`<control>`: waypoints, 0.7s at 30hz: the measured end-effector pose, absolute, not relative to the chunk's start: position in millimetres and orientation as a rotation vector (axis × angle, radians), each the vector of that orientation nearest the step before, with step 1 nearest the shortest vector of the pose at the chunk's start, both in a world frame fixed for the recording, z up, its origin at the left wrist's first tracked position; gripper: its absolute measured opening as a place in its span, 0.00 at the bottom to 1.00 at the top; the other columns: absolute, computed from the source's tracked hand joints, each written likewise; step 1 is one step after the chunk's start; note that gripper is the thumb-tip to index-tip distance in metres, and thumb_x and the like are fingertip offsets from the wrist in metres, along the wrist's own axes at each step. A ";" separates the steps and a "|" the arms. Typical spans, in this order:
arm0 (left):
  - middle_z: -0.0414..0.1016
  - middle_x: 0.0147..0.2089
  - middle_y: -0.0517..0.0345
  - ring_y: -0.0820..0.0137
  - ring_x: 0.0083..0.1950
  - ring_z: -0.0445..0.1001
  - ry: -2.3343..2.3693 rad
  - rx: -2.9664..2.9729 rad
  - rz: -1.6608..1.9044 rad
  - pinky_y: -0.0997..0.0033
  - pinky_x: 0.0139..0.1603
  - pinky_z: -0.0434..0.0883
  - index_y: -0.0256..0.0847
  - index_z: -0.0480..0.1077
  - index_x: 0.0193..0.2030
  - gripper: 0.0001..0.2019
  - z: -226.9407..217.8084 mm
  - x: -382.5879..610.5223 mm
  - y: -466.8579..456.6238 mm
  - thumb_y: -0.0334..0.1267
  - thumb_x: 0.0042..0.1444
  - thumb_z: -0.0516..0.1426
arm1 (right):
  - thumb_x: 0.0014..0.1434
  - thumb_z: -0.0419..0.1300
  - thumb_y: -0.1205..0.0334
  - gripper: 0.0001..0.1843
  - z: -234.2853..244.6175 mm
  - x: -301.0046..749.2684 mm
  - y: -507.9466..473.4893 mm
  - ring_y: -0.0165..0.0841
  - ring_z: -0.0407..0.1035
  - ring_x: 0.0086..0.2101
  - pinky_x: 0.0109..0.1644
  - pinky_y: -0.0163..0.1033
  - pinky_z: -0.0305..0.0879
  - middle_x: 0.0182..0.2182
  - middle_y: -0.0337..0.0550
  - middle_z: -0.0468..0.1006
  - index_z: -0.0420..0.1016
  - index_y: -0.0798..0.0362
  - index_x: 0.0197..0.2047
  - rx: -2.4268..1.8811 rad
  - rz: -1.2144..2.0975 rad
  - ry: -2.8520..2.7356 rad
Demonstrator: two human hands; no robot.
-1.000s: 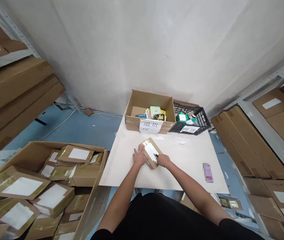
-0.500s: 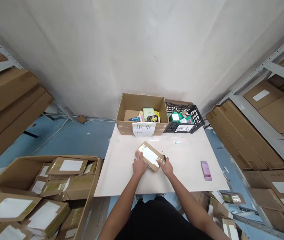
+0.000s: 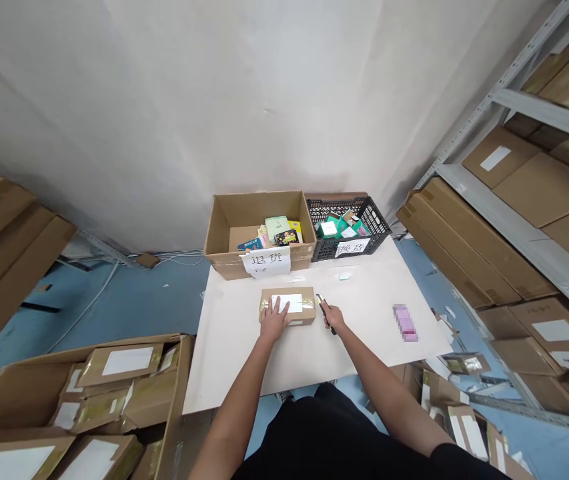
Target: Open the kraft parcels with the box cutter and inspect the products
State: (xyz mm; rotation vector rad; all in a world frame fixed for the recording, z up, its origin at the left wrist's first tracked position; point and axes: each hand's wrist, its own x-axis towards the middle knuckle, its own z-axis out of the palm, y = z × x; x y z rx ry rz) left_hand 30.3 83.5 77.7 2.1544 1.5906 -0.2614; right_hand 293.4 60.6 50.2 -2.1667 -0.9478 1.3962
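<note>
A taped brown cardboard parcel [image 3: 306,293] with a white label lies flat on the white table [image 3: 284,363]. My left hand [image 3: 274,321] rests on its label side with the fingers spread. Just to the right of the parcel, apart from it, my right hand [image 3: 333,316] is closed around a yellow and black utility knife [image 3: 321,303]. The knife points away from me, toward the back of the table. Whether its blade is out is too small to tell.
Behind the parcel stand an open carton [image 3: 229,267] with small boxes and booklets and a black plastic crate [image 3: 378,230] with green packs. A blurred pink item [image 3: 405,323] lies at the right. A large carton of parcels [image 3: 184,373] stands left; loaded shelves [image 3: 509,207] flank the right.
The parcel has turned from a slant to lying square to me. My right hand has come off it and moved aside with the knife. My left hand stays on the parcel. The view has shifted.
</note>
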 end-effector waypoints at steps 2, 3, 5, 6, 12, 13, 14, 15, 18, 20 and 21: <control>0.39 0.84 0.55 0.48 0.84 0.34 1.601 2.158 -0.290 0.42 0.78 0.48 0.56 0.53 0.79 0.33 70.6 30.3 85.2 0.51 0.70 0.53 | 0.72 0.48 0.35 0.31 46.5 291.9 53.6 0.29 0.67 0.14 0.21 0.32 0.63 0.15 0.37 0.71 0.66 0.50 0.27 -2.166 1.418 -0.971; 0.39 0.84 0.55 0.48 0.84 0.34 1.605 2.165 -0.288 0.42 0.78 0.48 0.56 0.52 0.79 0.33 67.3 30.5 84.8 0.51 0.70 0.53 | 0.73 0.48 0.36 0.31 46.4 290.8 53.2 0.28 0.67 0.14 0.22 0.31 0.63 0.15 0.36 0.71 0.66 0.51 0.27 -2.169 1.422 -0.981; 0.39 0.84 0.55 0.47 0.83 0.35 1.616 2.181 -0.268 0.42 0.78 0.49 0.57 0.52 0.79 0.33 61.8 31.3 83.2 0.52 0.70 0.53 | 0.74 0.47 0.36 0.31 49.8 289.3 57.3 0.28 0.67 0.14 0.23 0.31 0.63 0.15 0.35 0.71 0.67 0.51 0.28 -2.180 1.423 -1.021; 0.40 0.84 0.55 0.47 0.83 0.35 1.624 2.186 -0.260 0.42 0.77 0.49 0.57 0.52 0.79 0.33 59.6 31.6 82.6 0.52 0.70 0.53 | 0.74 0.47 0.37 0.31 52.8 289.1 60.7 0.28 0.67 0.14 0.23 0.32 0.63 0.15 0.35 0.70 0.68 0.51 0.29 -2.195 1.420 -1.057; 0.41 0.84 0.57 0.48 0.83 0.37 1.666 2.189 -0.265 0.42 0.77 0.50 0.59 0.52 0.79 0.32 50.7 32.2 79.7 0.53 0.70 0.53 | 0.75 0.46 0.38 0.32 71.5 291.6 64.2 0.31 0.69 0.14 0.27 0.35 0.63 0.19 0.39 0.74 0.74 0.55 0.35 -2.372 1.358 -1.322; 0.41 0.84 0.57 0.48 0.83 0.37 1.669 2.185 -0.262 0.42 0.77 0.50 0.60 0.52 0.79 0.32 49.5 32.1 78.6 0.53 0.70 0.53 | 0.75 0.46 0.38 0.32 73.1 291.6 60.6 0.31 0.69 0.15 0.27 0.36 0.63 0.20 0.40 0.75 0.75 0.55 0.37 -2.390 1.350 -1.347; 0.41 0.84 0.57 0.48 0.83 0.37 1.672 2.182 -0.260 0.42 0.77 0.50 0.60 0.52 0.79 0.33 48.4 31.9 77.3 0.52 0.70 0.53 | 0.75 0.45 0.38 0.32 74.2 291.4 56.5 0.31 0.69 0.15 0.28 0.36 0.63 0.21 0.41 0.76 0.76 0.56 0.38 -2.399 1.346 -1.366; 0.41 0.84 0.57 0.47 0.83 0.37 1.674 2.182 -0.257 0.42 0.77 0.50 0.59 0.52 0.79 0.33 47.5 31.6 75.8 0.52 0.70 0.53 | 0.75 0.45 0.38 0.32 75.2 291.3 52.2 0.31 0.70 0.15 0.28 0.36 0.63 0.22 0.42 0.78 0.76 0.56 0.39 -2.404 1.347 -1.379; 0.40 0.84 0.57 0.48 0.83 0.37 1.674 2.202 -0.243 0.42 0.78 0.50 0.60 0.52 0.79 0.33 45.6 31.0 71.8 0.52 0.70 0.54 | 0.75 0.44 0.37 0.33 78.9 292.5 42.0 0.32 0.71 0.16 0.28 0.37 0.63 0.27 0.46 0.81 0.77 0.57 0.42 -2.425 1.362 -1.409; 0.40 0.84 0.58 0.48 0.83 0.37 1.668 2.212 -0.236 0.42 0.78 0.50 0.60 0.51 0.79 0.33 45.3 30.9 70.9 0.52 0.70 0.54 | 0.74 0.45 0.36 0.34 82.3 294.5 38.0 0.32 0.72 0.17 0.29 0.37 0.63 0.31 0.49 0.82 0.77 0.57 0.43 -2.457 1.363 -1.434; 0.40 0.84 0.58 0.48 0.83 0.37 1.665 2.208 -0.241 0.42 0.78 0.50 0.60 0.51 0.79 0.33 45.4 30.9 71.1 0.52 0.70 0.54 | 0.74 0.45 0.36 0.34 84.2 295.5 36.6 0.32 0.73 0.17 0.29 0.37 0.63 0.33 0.50 0.83 0.77 0.57 0.43 -2.469 1.359 -1.450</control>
